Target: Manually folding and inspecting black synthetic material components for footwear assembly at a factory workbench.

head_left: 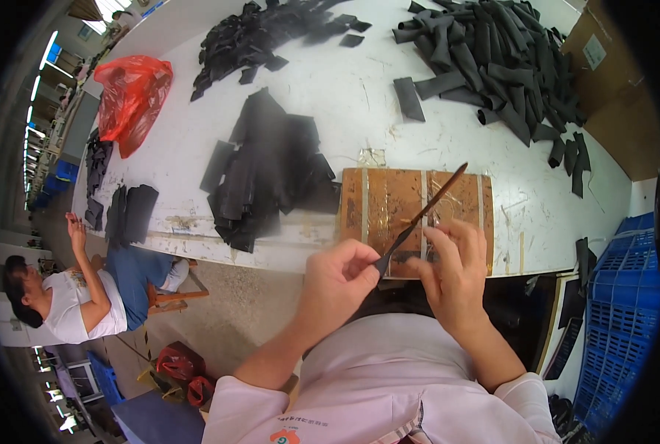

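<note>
My left hand (342,280) pinches the lower end of a thin stick (441,190), brown toward its tip and covered in black material near my fingers. The stick slants up and to the right over a worn wooden board (367,194) crossed by strips of clear tape. Close beside it, my right hand (455,270) has its fingers curved and apart, with nothing visible in them. Left of the board lies a heap of flat black pieces (263,163), partly blurred.
Rolled black tubes (485,59) are piled at the far right by a cardboard box (614,74). More black pieces (248,41) and a red plastic bag (132,100) lie at the far left. A blue crate (618,296) stands at the right. A seated person (86,296) is at the left.
</note>
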{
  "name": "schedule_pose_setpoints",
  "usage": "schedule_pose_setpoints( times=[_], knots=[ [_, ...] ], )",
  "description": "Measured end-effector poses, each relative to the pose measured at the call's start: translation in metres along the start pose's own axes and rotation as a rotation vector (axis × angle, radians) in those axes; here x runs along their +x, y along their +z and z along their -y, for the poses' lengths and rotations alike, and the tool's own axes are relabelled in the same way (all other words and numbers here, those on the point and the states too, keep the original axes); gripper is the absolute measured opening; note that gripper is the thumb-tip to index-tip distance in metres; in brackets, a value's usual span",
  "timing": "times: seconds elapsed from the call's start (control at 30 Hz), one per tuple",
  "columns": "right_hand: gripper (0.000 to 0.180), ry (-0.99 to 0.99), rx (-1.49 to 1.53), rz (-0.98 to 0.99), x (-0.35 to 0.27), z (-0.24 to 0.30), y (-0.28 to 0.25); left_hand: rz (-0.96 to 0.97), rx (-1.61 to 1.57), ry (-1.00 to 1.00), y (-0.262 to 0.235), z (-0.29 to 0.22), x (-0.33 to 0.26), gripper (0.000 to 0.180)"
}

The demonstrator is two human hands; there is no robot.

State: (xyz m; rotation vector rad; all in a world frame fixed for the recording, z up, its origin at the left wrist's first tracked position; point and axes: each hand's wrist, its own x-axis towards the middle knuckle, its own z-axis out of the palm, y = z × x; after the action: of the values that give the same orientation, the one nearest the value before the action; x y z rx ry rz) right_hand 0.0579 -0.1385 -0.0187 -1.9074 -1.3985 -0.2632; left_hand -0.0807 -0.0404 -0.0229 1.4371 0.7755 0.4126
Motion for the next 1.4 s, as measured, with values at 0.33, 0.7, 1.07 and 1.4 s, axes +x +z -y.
schedule_pose_setpoints(
  times=[0.33,0.7,1.07,1.4],
  knots=[
    [0.009,0.176,0.528,0.136,-0.007,0.008,0.009,-0.515,0.627,0.754,0.039,0.01,-0.002,0.005],
    [0.012,0.828,1.674,0.484,-0.012,-0.016,0.011,0.107,-0.687,-0.14,0.023,0.001,0.004,0.02],
    [0.015,0.704,1.729,0.366,-0.017,-0.02,0.019,0.21,-0.581,0.0,0.019,-0.006,0.007,0.033],
    [0.009,0.203,0.921,0.065,0.014,-0.009,-0.013,-0.15,-0.012,0.528,0.047,-0.016,0.003,0.019]
  ],
)
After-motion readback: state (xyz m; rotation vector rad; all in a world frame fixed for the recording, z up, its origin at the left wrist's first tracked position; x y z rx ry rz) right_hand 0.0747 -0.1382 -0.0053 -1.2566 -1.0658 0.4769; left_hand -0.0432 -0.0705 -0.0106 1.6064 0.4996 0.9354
